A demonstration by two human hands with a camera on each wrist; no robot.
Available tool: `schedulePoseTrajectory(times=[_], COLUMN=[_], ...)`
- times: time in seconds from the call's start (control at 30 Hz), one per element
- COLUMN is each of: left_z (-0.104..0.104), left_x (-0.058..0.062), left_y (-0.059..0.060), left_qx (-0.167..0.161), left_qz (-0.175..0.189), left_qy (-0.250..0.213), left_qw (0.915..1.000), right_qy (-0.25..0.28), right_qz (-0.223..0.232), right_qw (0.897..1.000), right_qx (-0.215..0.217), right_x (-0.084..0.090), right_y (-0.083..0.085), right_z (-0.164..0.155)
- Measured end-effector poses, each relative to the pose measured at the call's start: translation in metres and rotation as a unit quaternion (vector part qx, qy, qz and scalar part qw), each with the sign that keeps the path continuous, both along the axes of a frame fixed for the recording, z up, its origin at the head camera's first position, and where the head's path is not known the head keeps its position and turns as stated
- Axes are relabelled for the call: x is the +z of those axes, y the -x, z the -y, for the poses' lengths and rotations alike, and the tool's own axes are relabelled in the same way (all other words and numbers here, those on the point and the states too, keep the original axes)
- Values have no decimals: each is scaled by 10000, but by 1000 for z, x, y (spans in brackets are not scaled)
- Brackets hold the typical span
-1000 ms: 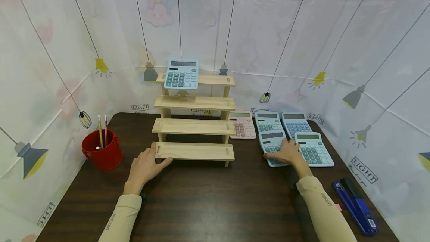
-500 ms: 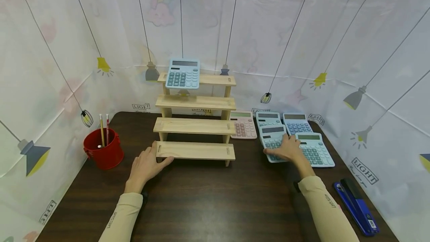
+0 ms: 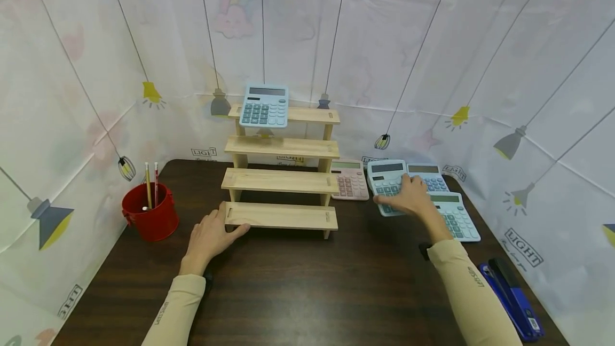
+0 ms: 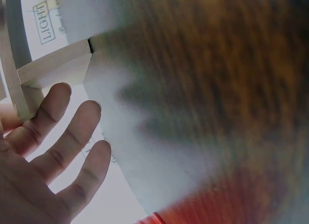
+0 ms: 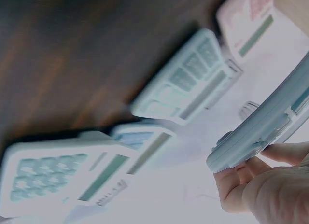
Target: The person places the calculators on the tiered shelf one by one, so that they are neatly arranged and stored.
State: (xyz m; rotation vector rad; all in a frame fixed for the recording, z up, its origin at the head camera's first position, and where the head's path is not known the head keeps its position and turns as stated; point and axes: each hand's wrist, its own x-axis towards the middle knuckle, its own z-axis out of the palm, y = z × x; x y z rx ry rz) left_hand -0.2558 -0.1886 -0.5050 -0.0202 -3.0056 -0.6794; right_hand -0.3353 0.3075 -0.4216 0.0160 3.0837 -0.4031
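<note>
My right hand (image 3: pixel 410 196) holds a light-blue calculator (image 3: pixel 384 172) with its display away from me. In the right wrist view the calculator (image 5: pixel 260 125) appears edge-on, raised off the table, thumb on one face and fingers beneath. My left hand (image 3: pixel 206 242) grips the left end of the lowest step of a wooden stepped shelf (image 3: pixel 283 216), thumb along the front. Its other fingers spread beside the end, as the left wrist view shows. Another light-blue calculator (image 3: pixel 264 107) leans upright on the top step. The lower steps are bare.
Right of the shelf lie a pink calculator (image 3: pixel 351 188), a bluer one (image 3: pixel 430 178) and a pale one (image 3: pixel 454 220); another calculator (image 5: pixel 178 79) shows in the right wrist view. A blue stapler (image 3: pixel 511 298) lies far right; a red bucket (image 3: pixel 151 220) with pencils stands left.
My right hand has lifted the calculator from the front of the group and moved it away from me, over the one behind. My left hand stays at the shelf.
</note>
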Motion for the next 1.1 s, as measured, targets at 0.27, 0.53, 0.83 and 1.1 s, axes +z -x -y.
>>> schedulePoseTrajectory(times=[0.27,0.53,0.83,1.1], left_z=[-2,0,0,0], left_x=[2,2,2,2], left_y=[-1,-1,-1,-1], left_qx=[-12,-5,8,-11], left_qz=[27,-117,-101,-67], left_qy=[-35,16,44,59], left_qw=[10000,9999,9999,10000], right_qy=[132,180,211,116], right_qz=[-205,-333,-532,-603], right_qw=[9994,9986,9968,9962], right_qx=[245,360,555,624], right_x=[39,68,95,117], right_y=[16,33,51,73], right_z=[22,52,78,103])
